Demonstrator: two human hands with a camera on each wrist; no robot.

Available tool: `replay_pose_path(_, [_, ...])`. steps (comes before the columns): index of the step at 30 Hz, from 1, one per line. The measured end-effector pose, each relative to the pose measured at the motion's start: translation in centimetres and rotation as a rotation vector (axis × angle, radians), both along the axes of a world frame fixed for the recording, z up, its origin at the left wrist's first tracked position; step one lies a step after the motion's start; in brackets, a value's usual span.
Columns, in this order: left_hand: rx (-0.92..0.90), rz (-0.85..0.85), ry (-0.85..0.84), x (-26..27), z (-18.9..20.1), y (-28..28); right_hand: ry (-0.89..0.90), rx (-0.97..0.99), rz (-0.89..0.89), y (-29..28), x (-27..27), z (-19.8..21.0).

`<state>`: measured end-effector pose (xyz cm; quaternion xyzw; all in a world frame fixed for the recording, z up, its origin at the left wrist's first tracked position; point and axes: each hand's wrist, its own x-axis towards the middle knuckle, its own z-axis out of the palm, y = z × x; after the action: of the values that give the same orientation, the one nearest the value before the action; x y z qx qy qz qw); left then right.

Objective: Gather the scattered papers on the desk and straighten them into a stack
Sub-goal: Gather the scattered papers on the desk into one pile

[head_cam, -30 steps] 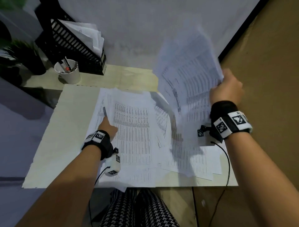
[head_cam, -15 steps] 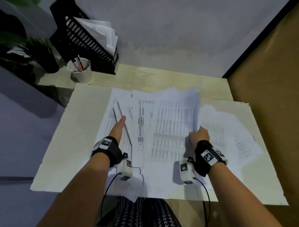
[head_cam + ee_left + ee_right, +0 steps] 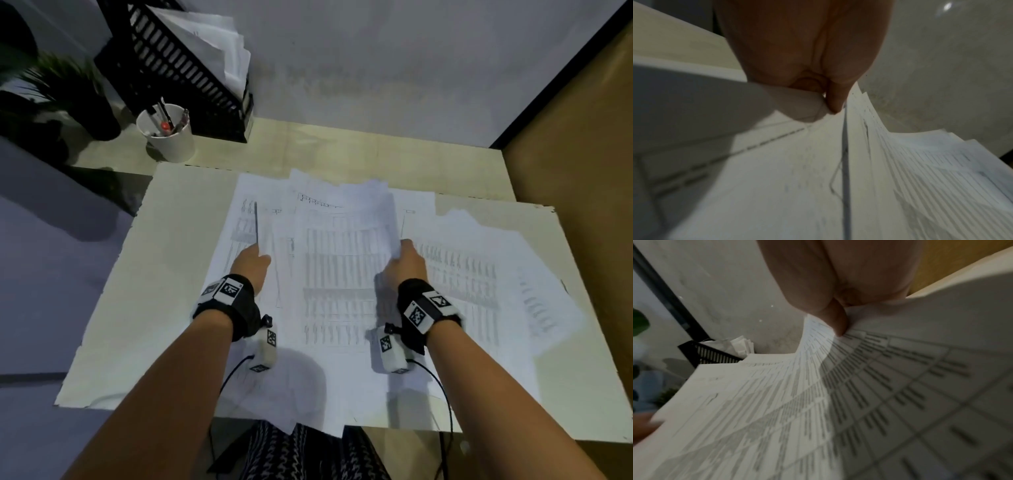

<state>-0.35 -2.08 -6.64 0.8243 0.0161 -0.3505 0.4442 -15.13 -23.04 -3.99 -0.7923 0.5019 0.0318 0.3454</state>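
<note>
Roughly halfway, I'd say: most of the papers [image 3: 346, 274] already overlap in one loose heap in the middle of the desk [image 3: 144, 291], but their edges don't line up. A few sheets fan out toward the right edge, and some corners hang over the near edge by my knees. Squaring them into a true stack is not yet done.

My left hand [image 3: 251, 265] pinches the raised left edge of the heap. My right hand [image 3: 404, 263] grips a curled bundle at the heap's right side, thumb on top, sheets lifting up and away from me.

The head view gives the whole spread, plus the pen cup [image 3: 168, 135] and the black file rack [image 3: 185, 65] by the far left corner. Only the left wrist view shows my thumb [image 3: 835, 97] closed against the fingers on the paper edge. The right wrist view shows my thumb [image 3: 835, 319] pressing printed sheets that bend upward, layered unevenly.
</note>
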Motion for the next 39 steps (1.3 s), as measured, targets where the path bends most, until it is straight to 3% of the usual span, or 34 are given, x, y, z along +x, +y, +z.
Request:
replay_pose_path(3, [-0.121,0.143,0.169,-0.1,0.2,-0.4,0.019,0.109,-0.014,1.2,0.6,-0.1])
replay_pose_path(5, [-0.168,0.211,0.228,-0.3,0.5,-0.8,0.029,0.076,-0.029,2.0,1.0,-0.2])
replay_pose_path(8, [-0.085,0.188,0.117,-0.6,0.7,-1.5,0.073,-0.034,0.008,3.0,1.3,-0.2])
replay_pose_path(11, [-0.009,0.107,0.041,-0.9,1.0,-2.2,0.025,0.149,0.068,4.3,1.5,-0.3])
replay_pose_path(15, [-0.012,0.021,0.021,-0.6,0.8,-2.0,-0.041,0.216,0.192,4.3,0.5,-0.2])
replay_pose_path(17, [-0.015,-0.024,-0.02,-0.5,1.0,-1.6,-0.064,0.086,0.138,2.9,-0.4,0.4])
replay_pose_path(20, [-0.042,-0.004,-0.055,-0.4,0.9,-1.3,0.114,-0.185,-0.056,-1.0,-2.4,1.2])
replay_pose_path(23, [-0.049,0.015,-0.039,-0.3,0.5,-1.2,0.331,-0.119,-0.361,-5.5,-5.5,1.2])
replay_pose_path(27, [-0.065,0.033,-0.026,-0.4,0.2,-1.2,0.459,-0.038,-0.52,-8.7,-9.7,1.2])
replay_pose_path(33, [-0.101,0.104,0.018,-0.6,-0.1,-1.4,0.291,0.068,-0.566,-9.2,-11.3,0.8])
replay_pose_path(36, [-0.12,0.119,0.033,-0.5,-0.3,-1.6,0.159,-0.065,-0.55,-8.1,-10.6,1.4])
replay_pose_path(39, [-0.143,0.137,0.062,-0.5,-0.5,-1.6,0.057,-0.196,-0.366,-6.0,-9.6,1.1])
